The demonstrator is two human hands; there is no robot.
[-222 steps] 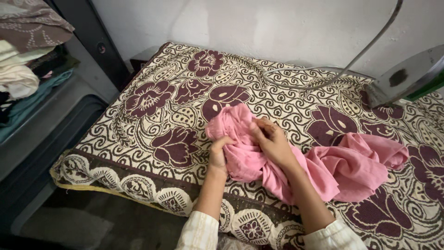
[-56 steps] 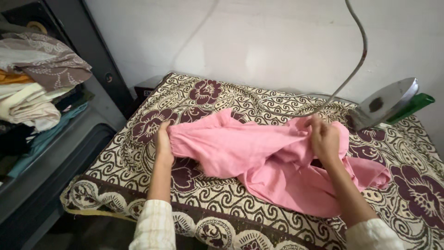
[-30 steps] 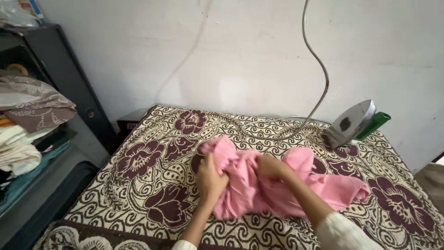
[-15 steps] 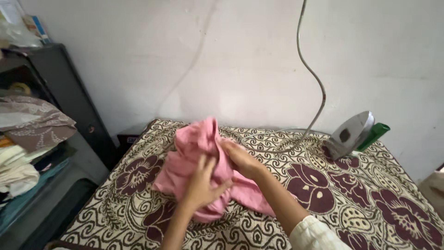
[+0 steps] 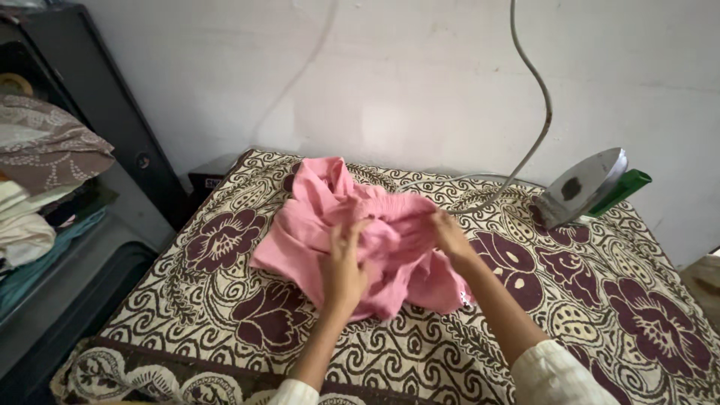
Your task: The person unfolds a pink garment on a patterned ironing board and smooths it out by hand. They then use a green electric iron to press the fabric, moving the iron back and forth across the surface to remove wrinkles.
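A crumpled pink garment [image 5: 330,206] lies bunched on a patterned maroon-and-cream cloth [image 5: 585,300] that covers a table. My left hand [image 5: 343,270] presses into the garment's near side, fingers curled in its folds. My right hand [image 5: 451,234] grips the garment's right edge. Both of my sleeves are cream-coloured. Part of the garment is hidden under my hands.
An iron [image 5: 581,186] with a green handle stands on its heel at the back right, its grey cord [image 5: 534,142] rising along the white wall. On the left, a dark shelf unit [image 5: 112,112] holds stacked folded clothes [image 5: 41,172].
The garment was stretched out between both hands, then gathered into a bunch and shifted left and toward the wall. My hands have spread slightly apart on it since half a second ago.
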